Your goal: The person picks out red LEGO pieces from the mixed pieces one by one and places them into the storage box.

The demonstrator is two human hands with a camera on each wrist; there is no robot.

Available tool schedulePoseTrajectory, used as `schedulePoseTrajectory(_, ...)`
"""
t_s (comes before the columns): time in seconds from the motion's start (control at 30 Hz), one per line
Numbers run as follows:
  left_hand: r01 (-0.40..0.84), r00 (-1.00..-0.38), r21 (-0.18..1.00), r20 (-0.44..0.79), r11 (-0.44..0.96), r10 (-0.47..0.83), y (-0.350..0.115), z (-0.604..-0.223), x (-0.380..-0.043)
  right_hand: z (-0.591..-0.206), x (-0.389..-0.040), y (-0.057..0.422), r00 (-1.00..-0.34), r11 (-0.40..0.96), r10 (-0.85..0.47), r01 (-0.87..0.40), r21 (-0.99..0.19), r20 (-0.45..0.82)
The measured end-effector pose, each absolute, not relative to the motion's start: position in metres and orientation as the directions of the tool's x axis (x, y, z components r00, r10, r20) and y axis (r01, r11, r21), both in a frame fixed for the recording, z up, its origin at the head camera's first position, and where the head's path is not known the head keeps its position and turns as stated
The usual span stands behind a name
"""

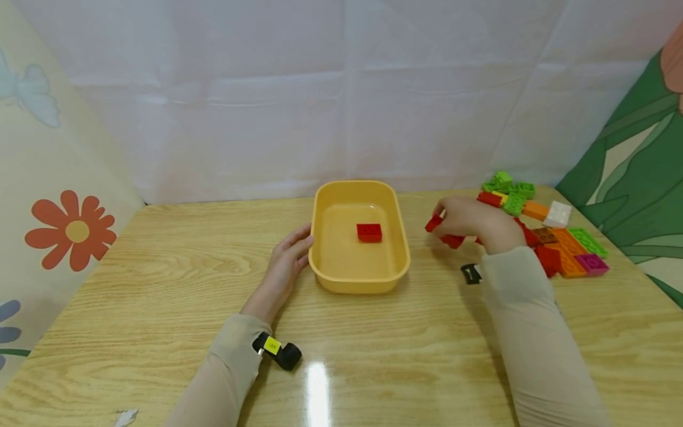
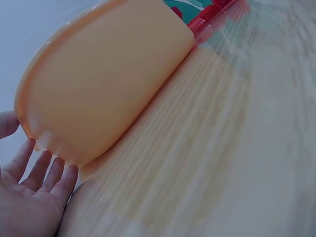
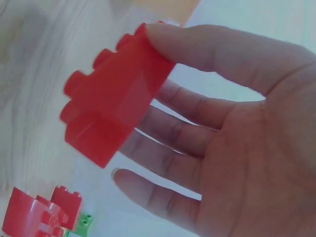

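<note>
A yellow plastic bin (image 1: 358,280) stands on the table with one red toy brick (image 1: 369,233) lying inside. My left hand (image 1: 290,256) rests against the bin's left side; in the left wrist view its extended fingertips (image 2: 70,174) touch the outer wall. To the right of the bin, my right hand (image 1: 472,218) holds a red building brick (image 3: 111,89) above the table. The thumb presses one end of that brick, with the fingers behind it, and its studs show in the right wrist view.
Several bricks lie at the table's right: green (image 1: 514,203), orange (image 1: 535,210), white (image 1: 558,214), red (image 1: 548,260) and magenta (image 1: 592,264). The right forearm partly covers the pile. A white cloth (image 1: 256,107) hangs behind. A scrap (image 1: 125,417) lies at the front left.
</note>
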State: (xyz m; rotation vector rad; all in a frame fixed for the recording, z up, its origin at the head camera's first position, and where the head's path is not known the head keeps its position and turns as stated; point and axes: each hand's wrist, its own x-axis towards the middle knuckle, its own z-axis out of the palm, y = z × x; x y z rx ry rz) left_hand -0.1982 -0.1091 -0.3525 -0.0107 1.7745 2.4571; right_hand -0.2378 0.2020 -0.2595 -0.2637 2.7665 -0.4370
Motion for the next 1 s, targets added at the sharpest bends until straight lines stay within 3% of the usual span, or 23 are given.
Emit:
schedulePoseTrajectory(0.5, -0.095, -0.994, 0.949, -0.073, -0.3, 0.083, -0.11, -0.353, -0.198, -0.253, -0.238, 0.184, -0.955, 0.896, -0.293, -0.255, -0.364, -0.052)
schedulePoseTrajectory(0.8, -0.094, -0.994, 0.948, -0.073, -0.304, 0.081, -0.11, -0.353, -0.198, -0.243, -0.233, 0.167, -0.935, 0.866, -0.342, -0.351, -0.357, 0.09)
schedulePoseTrajectory(1.0, -0.095, -0.994, 0.948, -0.073, -0.302, 0.082, -0.11, -0.353, -0.198, -0.244, -0.233, 0.154, -0.92, 0.848, -0.374, -0.391, -0.358, 0.119)
